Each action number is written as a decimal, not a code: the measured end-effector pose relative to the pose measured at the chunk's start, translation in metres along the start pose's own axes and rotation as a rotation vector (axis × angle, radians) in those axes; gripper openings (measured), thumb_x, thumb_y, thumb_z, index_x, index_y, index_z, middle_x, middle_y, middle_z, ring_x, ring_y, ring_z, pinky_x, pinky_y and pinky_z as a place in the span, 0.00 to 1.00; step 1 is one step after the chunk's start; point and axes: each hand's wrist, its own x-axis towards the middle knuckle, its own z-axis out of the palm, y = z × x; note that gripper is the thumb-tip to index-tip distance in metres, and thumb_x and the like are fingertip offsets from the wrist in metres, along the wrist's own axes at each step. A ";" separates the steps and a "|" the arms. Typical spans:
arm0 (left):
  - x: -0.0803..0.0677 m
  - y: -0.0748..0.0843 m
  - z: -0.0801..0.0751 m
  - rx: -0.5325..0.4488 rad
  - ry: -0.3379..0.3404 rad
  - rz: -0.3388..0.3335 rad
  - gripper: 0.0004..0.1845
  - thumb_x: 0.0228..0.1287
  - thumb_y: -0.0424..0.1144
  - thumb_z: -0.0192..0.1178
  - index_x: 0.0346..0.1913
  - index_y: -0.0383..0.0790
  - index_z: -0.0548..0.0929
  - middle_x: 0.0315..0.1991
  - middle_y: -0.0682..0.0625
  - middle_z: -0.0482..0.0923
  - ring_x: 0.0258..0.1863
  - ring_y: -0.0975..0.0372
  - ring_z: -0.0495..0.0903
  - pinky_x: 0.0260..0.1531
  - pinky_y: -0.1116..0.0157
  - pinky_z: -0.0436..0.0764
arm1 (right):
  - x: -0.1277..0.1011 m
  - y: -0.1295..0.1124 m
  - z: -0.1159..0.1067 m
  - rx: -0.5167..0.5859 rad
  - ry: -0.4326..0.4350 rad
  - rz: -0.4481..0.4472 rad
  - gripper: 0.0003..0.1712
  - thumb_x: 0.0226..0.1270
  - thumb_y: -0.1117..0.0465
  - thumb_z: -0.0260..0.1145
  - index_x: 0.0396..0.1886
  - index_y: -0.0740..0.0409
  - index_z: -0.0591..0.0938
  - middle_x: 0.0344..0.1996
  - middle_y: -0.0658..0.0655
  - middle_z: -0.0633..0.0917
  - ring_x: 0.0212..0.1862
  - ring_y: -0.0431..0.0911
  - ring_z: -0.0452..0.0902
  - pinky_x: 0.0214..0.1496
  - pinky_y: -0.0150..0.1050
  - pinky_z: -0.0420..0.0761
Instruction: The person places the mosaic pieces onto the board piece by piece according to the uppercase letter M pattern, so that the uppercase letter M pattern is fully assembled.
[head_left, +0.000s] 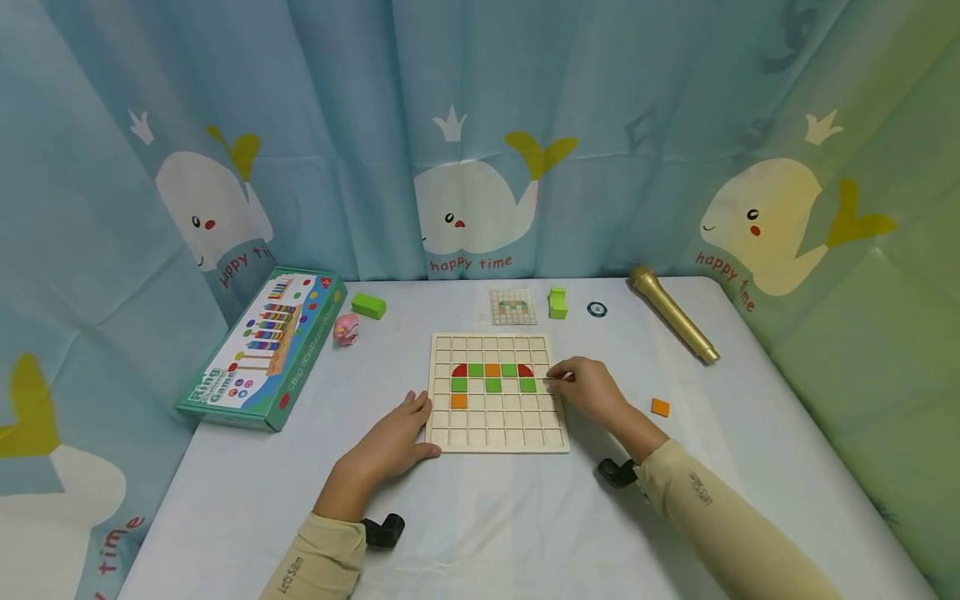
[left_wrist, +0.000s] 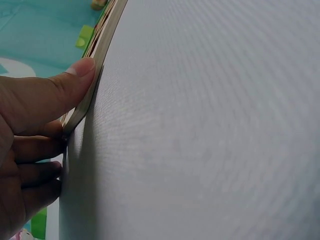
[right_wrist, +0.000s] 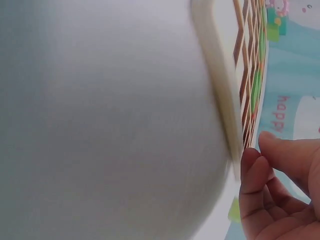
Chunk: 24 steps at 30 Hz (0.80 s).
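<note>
A wooden grid board [head_left: 498,433] lies flat on the table [head_left: 525,533], near the middle, with red, green and orange tiles [head_left: 492,377] set into a few of its square cells. The person's left hand [head_left: 393,442] rests against the board's near left corner; in the left wrist view the thumb [left_wrist: 75,82] presses along the board's edge while the fingers lie relaxed on the cloth, gripping nothing. The right hand [head_left: 588,390] sits at the board's right edge with its fingertips drawn together. I cannot tell whether they pinch a tile.

The board looks stiff and light, a thin slab best taken by its raised rim; the little tiles seem light, hard and smooth, easiest pinched by their sides.

A spare orange tile [head_left: 660,407] lies apart to the right. A pattern card [head_left: 513,306] lies beyond the board.
</note>
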 end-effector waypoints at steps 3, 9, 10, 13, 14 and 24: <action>0.000 0.000 0.000 0.004 -0.004 -0.003 0.46 0.63 0.50 0.70 0.75 0.29 0.62 0.78 0.39 0.55 0.78 0.47 0.50 0.72 0.50 0.59 | -0.004 0.008 -0.007 -0.015 0.018 0.015 0.10 0.69 0.64 0.69 0.47 0.62 0.88 0.44 0.58 0.86 0.39 0.48 0.78 0.36 0.38 0.80; 0.000 0.000 0.000 0.002 -0.009 -0.006 0.46 0.63 0.50 0.70 0.75 0.29 0.62 0.78 0.40 0.55 0.78 0.47 0.49 0.72 0.50 0.59 | -0.014 0.026 -0.021 -0.047 0.069 0.011 0.10 0.68 0.66 0.67 0.46 0.64 0.88 0.44 0.61 0.86 0.41 0.52 0.80 0.37 0.40 0.80; 0.000 0.000 0.000 -0.001 -0.008 -0.004 0.46 0.63 0.50 0.70 0.75 0.29 0.62 0.78 0.39 0.55 0.78 0.47 0.49 0.72 0.50 0.59 | -0.016 0.029 -0.023 -0.052 0.078 0.003 0.10 0.68 0.67 0.67 0.46 0.64 0.88 0.44 0.62 0.86 0.41 0.52 0.81 0.37 0.41 0.80; -0.001 0.000 0.000 -0.003 -0.009 -0.003 0.46 0.63 0.50 0.70 0.76 0.29 0.61 0.78 0.39 0.55 0.78 0.47 0.50 0.72 0.50 0.59 | -0.023 0.038 -0.030 -0.049 0.098 0.001 0.10 0.68 0.67 0.67 0.45 0.65 0.88 0.43 0.63 0.86 0.40 0.52 0.81 0.35 0.40 0.79; -0.001 0.000 0.000 -0.005 -0.007 -0.001 0.46 0.63 0.50 0.70 0.75 0.29 0.62 0.78 0.39 0.55 0.78 0.47 0.50 0.72 0.50 0.59 | -0.025 0.040 -0.032 -0.044 0.101 0.005 0.10 0.68 0.67 0.67 0.46 0.66 0.88 0.44 0.63 0.86 0.40 0.52 0.81 0.34 0.40 0.79; -0.001 0.000 -0.001 -0.007 -0.006 0.006 0.45 0.63 0.48 0.70 0.75 0.28 0.62 0.78 0.38 0.55 0.78 0.46 0.50 0.72 0.50 0.59 | -0.047 0.068 -0.058 -0.048 0.126 0.032 0.12 0.70 0.64 0.66 0.48 0.67 0.86 0.45 0.66 0.86 0.42 0.56 0.82 0.33 0.40 0.78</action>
